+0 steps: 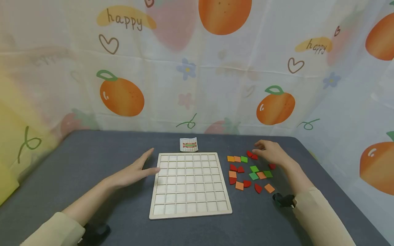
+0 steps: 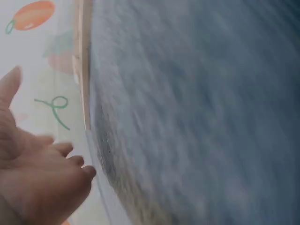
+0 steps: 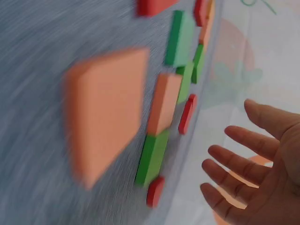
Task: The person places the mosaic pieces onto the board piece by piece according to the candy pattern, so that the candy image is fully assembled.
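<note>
The grid board (image 1: 190, 188), pale wood with square cells throughout, lies flat on the dark table (image 1: 117, 225) and serves as the reference for all positions below.

Left hand (image 1: 132, 175): at the left edge of the board, its fingers extended and its thumb held well apart from them. The thumb tip overlaps the board's left rim in the head view; whether it makes contact cannot be determined.

Right hand (image 1: 271, 152): well to the right of the board's far right corner, near a pair of red pieces (image 1: 254, 157). The right wrist view shows its fingers spread apart, the palm visible.

Coloured pieces are scattered to the right of the board. Nearest its far right corner, a yellow-orange tile (image 1: 231, 159), a light orange tile (image 1: 237, 159) and a green tile (image 1: 244, 159) form a row. Farther to the right of the board, a teal-green tile (image 1: 253, 176) lies among green, orange and red pieces. An orange tile (image 1: 269, 188) lies on the near side of this scatter, well to the right of the board.

A small printed card (image 1: 188, 145) lies just beyond the board's far edge. Behind the board and table hangs a fruit-patterned curtain (image 1: 221, 102). The left wrist view is partly blurred.
</note>
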`<state>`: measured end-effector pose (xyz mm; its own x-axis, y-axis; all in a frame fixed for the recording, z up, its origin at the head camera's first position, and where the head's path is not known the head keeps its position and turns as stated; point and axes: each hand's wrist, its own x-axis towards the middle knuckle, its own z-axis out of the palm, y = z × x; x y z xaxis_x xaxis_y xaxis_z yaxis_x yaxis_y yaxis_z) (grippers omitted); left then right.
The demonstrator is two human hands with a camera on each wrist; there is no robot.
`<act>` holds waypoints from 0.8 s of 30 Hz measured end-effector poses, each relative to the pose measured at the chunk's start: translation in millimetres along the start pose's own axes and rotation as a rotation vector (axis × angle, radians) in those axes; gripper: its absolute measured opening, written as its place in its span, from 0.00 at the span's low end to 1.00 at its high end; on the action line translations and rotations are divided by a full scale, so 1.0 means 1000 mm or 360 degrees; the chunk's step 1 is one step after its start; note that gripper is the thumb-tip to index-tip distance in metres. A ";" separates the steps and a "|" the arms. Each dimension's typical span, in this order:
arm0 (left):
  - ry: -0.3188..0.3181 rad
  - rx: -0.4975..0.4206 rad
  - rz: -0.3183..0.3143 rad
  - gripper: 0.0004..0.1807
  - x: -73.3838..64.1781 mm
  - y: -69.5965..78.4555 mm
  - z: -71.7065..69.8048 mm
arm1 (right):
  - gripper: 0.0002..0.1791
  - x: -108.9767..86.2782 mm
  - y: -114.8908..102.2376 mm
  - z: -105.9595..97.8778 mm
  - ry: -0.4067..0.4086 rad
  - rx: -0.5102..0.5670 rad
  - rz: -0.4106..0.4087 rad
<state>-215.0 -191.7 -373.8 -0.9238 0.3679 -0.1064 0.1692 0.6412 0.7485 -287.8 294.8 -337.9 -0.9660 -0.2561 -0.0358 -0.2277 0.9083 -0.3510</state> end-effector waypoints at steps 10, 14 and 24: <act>-0.0145 0.0070 0.0158 0.63 0.001 -0.014 0.011 | 0.24 0.021 -0.004 0.009 -0.0164 0.0243 0.0188; -0.0178 0.0086 0.0197 0.64 0.000 -0.015 0.012 | 0.24 0.023 -0.004 0.011 -0.0195 0.0248 0.0251; -0.0244 0.0108 0.0194 0.66 -0.002 -0.017 0.008 | 0.21 0.030 -0.005 0.017 -0.0161 0.0208 0.0255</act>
<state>-213.2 -197.3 -391.5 -0.8327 0.5405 -0.1203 0.3041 0.6279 0.7164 -313.2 277.1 -353.4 -0.9699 -0.1500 -0.1921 -0.0484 0.8910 -0.4515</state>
